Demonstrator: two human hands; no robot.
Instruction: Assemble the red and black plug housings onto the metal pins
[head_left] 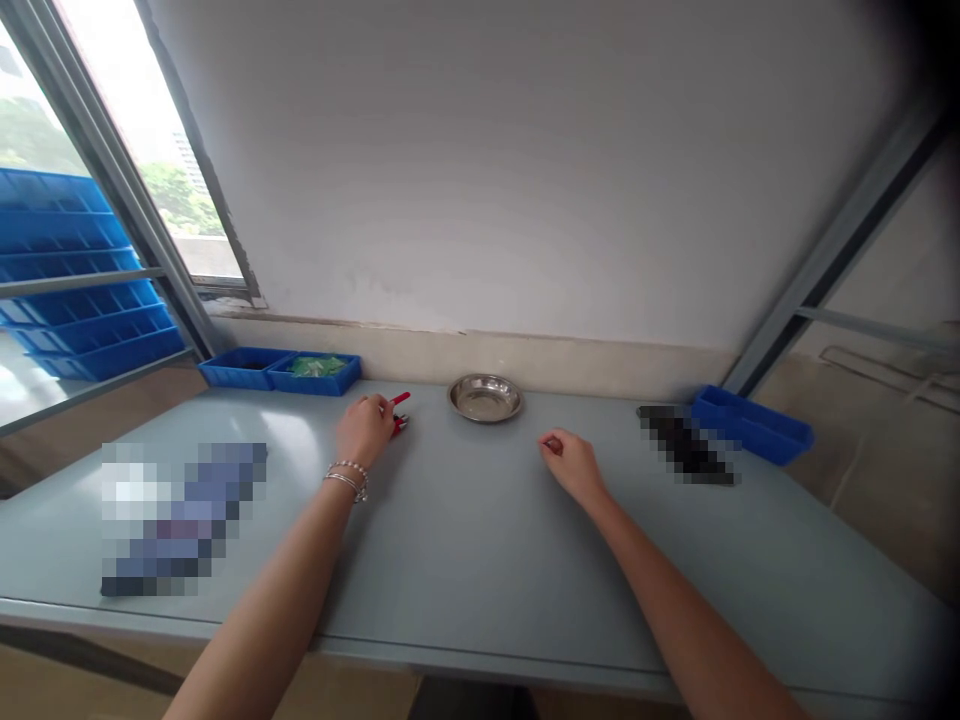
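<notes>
Worktop (465,560): flat grey surface, far edge against a pale wall (487,170).
Far left corner: two blue plastic bins (236,377) side by side, one dark inside, the other holding green packets (316,367).
Far right corner: one blue plastic trough-shaped bin (750,430); a pixelated dark item (686,445) just beside it.
Left side: one pixelated bluish item (199,520), slanting toward the front edge.
Beyond left edge: stacked blue plastic crates (112,355) on a metal rack; number unclear.
Far edge, middle: one round shiny metal dish (484,400), beyond the hands.
Red-and-silver hand tool (401,398): apparently one, near the far edge, left of the dish, mostly covered by fingers.
Hands: two, well apart; left hand (364,432) closed on the tool; right hand (570,462) curled, contents unclear.
Worktop bins: three.
</notes>
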